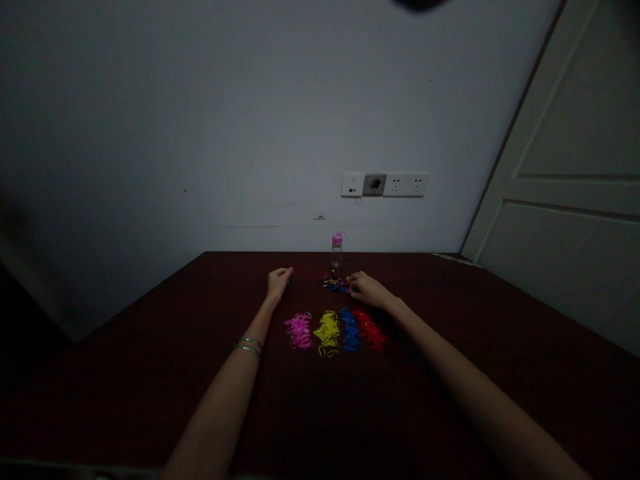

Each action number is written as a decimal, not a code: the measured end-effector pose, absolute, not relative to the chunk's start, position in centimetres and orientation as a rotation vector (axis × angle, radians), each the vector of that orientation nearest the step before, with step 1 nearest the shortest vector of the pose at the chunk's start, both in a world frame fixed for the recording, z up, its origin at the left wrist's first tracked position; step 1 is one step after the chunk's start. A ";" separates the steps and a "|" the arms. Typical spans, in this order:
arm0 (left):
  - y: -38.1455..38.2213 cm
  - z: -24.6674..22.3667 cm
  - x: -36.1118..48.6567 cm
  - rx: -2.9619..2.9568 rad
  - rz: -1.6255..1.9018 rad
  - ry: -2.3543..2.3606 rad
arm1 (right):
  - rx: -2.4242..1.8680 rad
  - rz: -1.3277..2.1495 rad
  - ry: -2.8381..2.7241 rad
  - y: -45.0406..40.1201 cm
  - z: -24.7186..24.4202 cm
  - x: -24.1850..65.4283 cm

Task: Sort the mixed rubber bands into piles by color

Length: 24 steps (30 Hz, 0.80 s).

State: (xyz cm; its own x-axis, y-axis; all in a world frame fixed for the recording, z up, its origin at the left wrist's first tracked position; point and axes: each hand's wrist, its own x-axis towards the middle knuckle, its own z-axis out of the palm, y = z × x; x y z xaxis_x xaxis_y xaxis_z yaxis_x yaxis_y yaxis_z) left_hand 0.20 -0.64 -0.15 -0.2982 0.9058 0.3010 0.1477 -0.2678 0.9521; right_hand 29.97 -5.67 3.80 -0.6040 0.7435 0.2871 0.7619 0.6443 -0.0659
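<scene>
On the dark red table lie side by side a pink pile (300,331), a yellow pile (329,329), a blue pile (350,329) and a red pile (371,331) of small bands. Behind them is a mixed-colour pile (334,282). My right hand (368,289) touches the right edge of this mixed pile, its fingers closed; what they hold, if anything, is too small to make out. My left hand (279,283) rests on the table to the left of the mixed pile, fingers closed, and whatever may be in them cannot be made out.
A clear bottle with a pink top (337,252) stands just behind the mixed pile. The table (175,347) meets a pale wall (250,133) with sockets (405,185). A panelled door (565,200) is at the right.
</scene>
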 end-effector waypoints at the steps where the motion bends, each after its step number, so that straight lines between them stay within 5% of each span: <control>1: -0.6 -0.2 0.2 1.335 1.627 1.373 | -1.207 -0.076 -2.564 -5.7 3.8 30.0; 24: -1.0 0.3 0.4 1.343 1.608 1.397 | -0.993 0.176 -2.671 -11.0 5.4 29.0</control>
